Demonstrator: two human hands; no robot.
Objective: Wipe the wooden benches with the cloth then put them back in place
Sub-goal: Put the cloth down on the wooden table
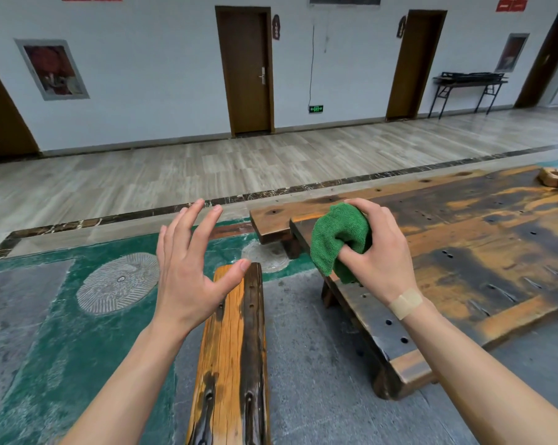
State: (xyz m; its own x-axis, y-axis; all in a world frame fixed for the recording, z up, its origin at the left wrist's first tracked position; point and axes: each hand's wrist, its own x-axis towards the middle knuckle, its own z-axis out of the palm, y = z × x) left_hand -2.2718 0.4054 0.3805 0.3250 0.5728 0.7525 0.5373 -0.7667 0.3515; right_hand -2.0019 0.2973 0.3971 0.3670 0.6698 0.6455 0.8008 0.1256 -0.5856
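Note:
A narrow orange-and-black wooden bench runs from the bottom centre away from me. My left hand hovers over its far end, fingers spread, holding nothing. My right hand is closed on a bunched green cloth, held above the near left corner of a large weathered wooden table. A second wooden bench lies beyond that corner, partly hidden by the cloth and the table.
The floor is grey and green stone with carved round patterns, then pale wood planks up to a white wall with brown doors. A wooden bowl-like object sits at the table's far right. A folding table stands by the wall.

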